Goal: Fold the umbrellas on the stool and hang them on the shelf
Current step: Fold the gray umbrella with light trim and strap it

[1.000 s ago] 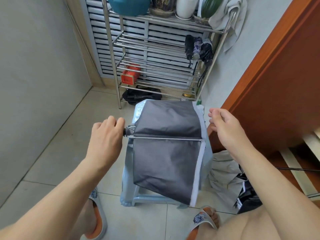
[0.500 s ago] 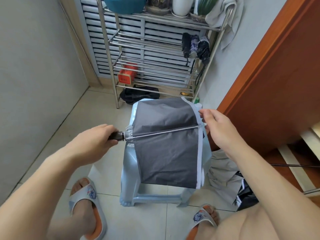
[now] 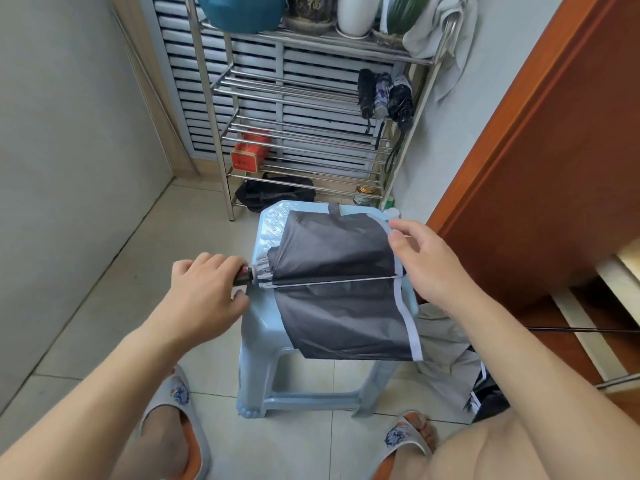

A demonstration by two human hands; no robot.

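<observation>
Grey umbrella (image 3: pixel 339 289) — lying across light-blue stool (image 3: pixel 258 341), canopy spread. Left hand (image 3: pixel 204 292) grips its handle; right hand (image 3: pixel 429 261) pinches the canopy edge. Shelf (image 3: pixel 311 109) behind — three folded umbrellas (image 3: pixel 384 95) hanging.

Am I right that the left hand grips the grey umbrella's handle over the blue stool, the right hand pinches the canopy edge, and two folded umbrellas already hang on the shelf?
Not quite: the head view shows three folded umbrellas hanging on the shelf, not two. The rest holds: the left hand grips the grey umbrella by its handle over the blue stool, and the right hand pinches the canopy edge.
</observation>
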